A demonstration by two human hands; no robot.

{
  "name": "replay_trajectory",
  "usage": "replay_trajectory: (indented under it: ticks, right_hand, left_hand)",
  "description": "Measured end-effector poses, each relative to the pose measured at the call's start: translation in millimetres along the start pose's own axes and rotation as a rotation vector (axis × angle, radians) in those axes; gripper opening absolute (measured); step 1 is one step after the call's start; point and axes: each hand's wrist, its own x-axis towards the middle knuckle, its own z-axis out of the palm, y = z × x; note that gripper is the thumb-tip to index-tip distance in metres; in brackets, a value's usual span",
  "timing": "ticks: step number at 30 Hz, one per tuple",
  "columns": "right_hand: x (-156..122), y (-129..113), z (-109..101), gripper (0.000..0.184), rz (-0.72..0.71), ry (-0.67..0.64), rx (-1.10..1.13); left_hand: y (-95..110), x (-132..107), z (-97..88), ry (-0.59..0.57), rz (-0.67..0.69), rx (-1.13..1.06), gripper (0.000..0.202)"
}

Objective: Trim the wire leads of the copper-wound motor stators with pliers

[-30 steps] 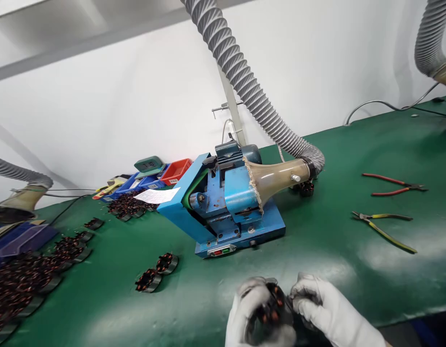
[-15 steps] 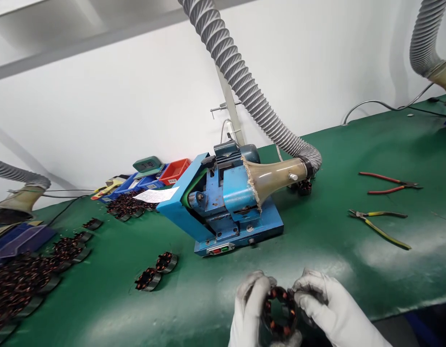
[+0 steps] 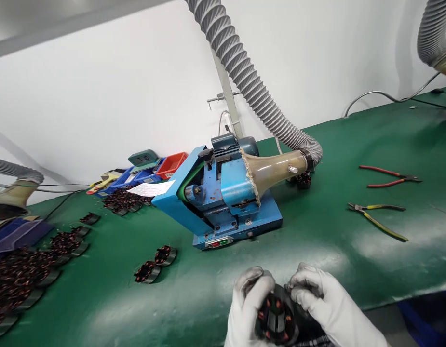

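The left hand (image 3: pixel 246 308) and the right hand (image 3: pixel 327 303) both wear white fabric gloves, the cloth loose and creased over the knuckles. The glove fingertips (image 3: pixel 250 278) are soiled grey, duller than the clean white backs. The right glove runs on over the wrist to the lower edge. Beside it a strip of black-and-white checked cloth (image 3: pixel 313 341) shows, perhaps clothing, though that cannot be told.

1 head-worn camera looks forward and down, close over the green bench (image 3: pixel 317 241)
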Motion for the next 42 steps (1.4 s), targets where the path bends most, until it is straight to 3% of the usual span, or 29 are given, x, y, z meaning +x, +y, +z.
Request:
replay_trajectory:
  ticks: [2, 5, 7, 9, 12, 14, 16, 20, 23, 30, 34, 38, 42]
  right_hand:
    - [1, 2, 2, 0.019, 0.000, 0.004, 0.046]
    - [-1, 10, 8, 0.021, -0.118, 0.150, -0.025]
    - [-2, 13, 11, 0.021, -0.193, 0.260, -0.069]
    - [-2, 12, 12, 0.020, -0.140, 0.253, -0.012]
    - [3, 13, 15, 0.021, 0.077, 0.008, 0.176]
    - [10, 18, 18, 0.024, 0.122, -0.160, 0.140]
    - [19, 27, 21, 0.025, 0.084, -0.250, -0.020]
    - [35, 35, 21, 0.024, -0.056, -0.304, -0.319]
    - [42, 26, 15, 0.023, -0.227, -0.342, -0.589]
    - [46, 20, -21, 0.028, -0.448, -0.405, -1.056]
    - [41, 17, -39, 0.026, -0.558, -0.292, -1.057]
    - [33, 9, -17, 0.034, -0.597, -0.160, -0.888]
    - [33, 12, 8, 0.020, -0.436, -0.266, -0.923]
  left_hand:
    - [1, 5, -1.4, -0.069, -0.001, 0.009, 0.052]
    - [7, 12, -1.6, -0.219, -0.110, -0.144, 0.021]
    - [9, 13, -0.3, -0.279, -0.051, -0.157, 0.003]
    - [6, 12, 3.2, -0.163, 0.132, -0.012, 0.012]
    - [-5, 5, 11.6, 0.129, 0.368, 0.331, 0.046]
    - [-14, 1, 16.3, 0.146, 0.408, 0.448, 0.052]
    - [-23, -2, 18.6, 0.049, 0.316, 0.455, 0.049]
    - [-33, 0, 16.0, -0.100, -0.084, 0.418, 0.053]
    - [-33, 6, 9.8, -0.203, -0.206, 0.388, 0.055]
    - [-31, 15, 2.7, -0.270, -0.231, 0.368, 0.057]
    - [-33, 14, 4.6, -0.275, -0.203, 0.385, 0.065]
    - [-39, 9, 6.6, -0.236, -0.143, 0.402, 0.068]
    - [-43, 5, 6.9, -0.194, -0.077, 0.381, 0.066]
